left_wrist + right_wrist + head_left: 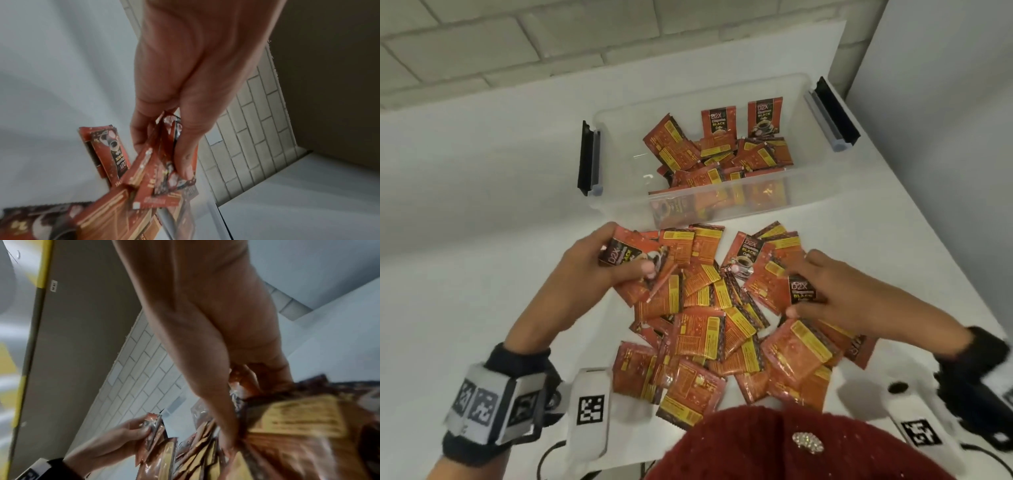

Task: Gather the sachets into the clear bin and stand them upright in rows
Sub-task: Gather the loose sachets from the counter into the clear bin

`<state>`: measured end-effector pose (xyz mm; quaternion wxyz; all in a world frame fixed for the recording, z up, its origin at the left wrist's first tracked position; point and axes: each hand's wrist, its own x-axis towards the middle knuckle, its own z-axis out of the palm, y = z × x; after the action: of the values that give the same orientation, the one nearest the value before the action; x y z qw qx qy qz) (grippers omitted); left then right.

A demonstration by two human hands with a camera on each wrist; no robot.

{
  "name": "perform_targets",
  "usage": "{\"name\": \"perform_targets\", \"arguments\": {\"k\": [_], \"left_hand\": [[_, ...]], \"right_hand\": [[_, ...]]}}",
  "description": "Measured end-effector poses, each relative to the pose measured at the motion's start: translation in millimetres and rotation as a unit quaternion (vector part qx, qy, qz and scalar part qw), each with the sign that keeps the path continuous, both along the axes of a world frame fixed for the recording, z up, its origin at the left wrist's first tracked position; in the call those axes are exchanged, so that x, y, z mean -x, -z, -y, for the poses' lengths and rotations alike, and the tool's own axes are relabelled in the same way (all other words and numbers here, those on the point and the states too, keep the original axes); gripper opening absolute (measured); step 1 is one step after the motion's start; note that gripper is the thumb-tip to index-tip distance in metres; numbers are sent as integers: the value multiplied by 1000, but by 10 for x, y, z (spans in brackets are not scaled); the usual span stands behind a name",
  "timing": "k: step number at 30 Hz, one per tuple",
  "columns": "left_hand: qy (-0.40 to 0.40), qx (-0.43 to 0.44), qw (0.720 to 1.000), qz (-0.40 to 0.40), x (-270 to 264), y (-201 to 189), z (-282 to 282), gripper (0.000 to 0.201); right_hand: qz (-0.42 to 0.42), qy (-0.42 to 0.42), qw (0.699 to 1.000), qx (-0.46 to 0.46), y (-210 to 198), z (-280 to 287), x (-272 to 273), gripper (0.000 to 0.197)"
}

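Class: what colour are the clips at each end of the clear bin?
Black, with a grey inner strip, on both clips of the clear bin; the head view shows them best.

We see glossy foil sachets (698, 329), clear smooth plastic bin (619, 205), matt white table (465, 205), knitted maroon cloth (791, 452).

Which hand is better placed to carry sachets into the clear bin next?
Probably the left hand: it already grips a small stack of sachets near the clear bin. The right hand only pinches one sachet on the pile.
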<state>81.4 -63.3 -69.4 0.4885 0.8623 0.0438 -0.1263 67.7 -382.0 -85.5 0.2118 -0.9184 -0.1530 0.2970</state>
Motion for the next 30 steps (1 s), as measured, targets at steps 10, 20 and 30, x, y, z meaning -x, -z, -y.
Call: {"name": "perform_targets", "arguments": {"k": [10,20,30], "left_hand": [[-61,49,997,-13,-114,49,-73,50],[-52,-244,968,-26,-196,444,-142,57],[-90,-110,988,-66,-278,355,-108,54]], "right_hand": [[46,81,989,-117,2,220,-21,25],[23,260,961,-87,-150,612,295,18],[-12,187,978,97,237,524,513,66]]}}
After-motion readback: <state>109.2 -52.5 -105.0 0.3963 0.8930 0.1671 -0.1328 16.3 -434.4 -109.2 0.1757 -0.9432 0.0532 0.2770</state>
